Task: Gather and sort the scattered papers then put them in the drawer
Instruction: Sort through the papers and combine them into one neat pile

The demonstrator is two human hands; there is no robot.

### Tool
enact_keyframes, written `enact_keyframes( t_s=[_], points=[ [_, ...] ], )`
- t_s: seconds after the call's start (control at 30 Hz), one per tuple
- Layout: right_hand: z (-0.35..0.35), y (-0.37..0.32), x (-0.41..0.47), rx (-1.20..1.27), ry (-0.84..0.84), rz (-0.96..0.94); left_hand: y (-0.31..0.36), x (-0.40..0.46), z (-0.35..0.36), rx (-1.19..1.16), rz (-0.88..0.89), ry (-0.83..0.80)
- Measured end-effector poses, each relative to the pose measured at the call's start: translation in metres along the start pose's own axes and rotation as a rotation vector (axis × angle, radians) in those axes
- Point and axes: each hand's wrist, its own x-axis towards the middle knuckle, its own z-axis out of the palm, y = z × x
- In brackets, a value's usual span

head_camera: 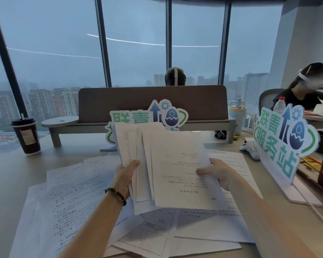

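Together, both hands — left hand [124, 176], right hand [217, 173] — clamp their fingers on the fanned sheaf of papers [168, 164].

Desk [78, 149], pale surface. Bearing: loose printed papers [67, 200] spread overlapping across the near half; lidded paper coffee cup [26, 135] far left; grey riser shelf [67, 125] at back; two standing cut-out signs [285, 138], centre and right.
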Motion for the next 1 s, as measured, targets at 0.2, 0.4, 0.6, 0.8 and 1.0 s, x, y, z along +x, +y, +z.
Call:
enact_keyframes(
  t_s=[0.2,0.4,0.6,0.8,1.0],
  points=[
    [0.003,0.001,0.002,0.015,0.025,-0.017,-0.001,-0.001,0.002,0.013,0.009,-0.048],
    [0.012,0.006,0.004,0.13,0.062,-0.059,-0.001,-0.004,0.004,0.05,0.036,-0.135],
    [0.023,0.008,0.006,0.241,-0.015,-0.071,0.001,-0.013,0.008,0.07,0.024,-0.251],
    [0.032,0.001,-0.004,0.252,-0.018,-0.159,0.006,-0.018,0.01,0.104,0.019,-0.302],
    [0.037,-0.012,-0.018,0.334,0.13,-0.299,0.017,-0.021,0.012,0.073,0.089,-0.341]
  ],
)
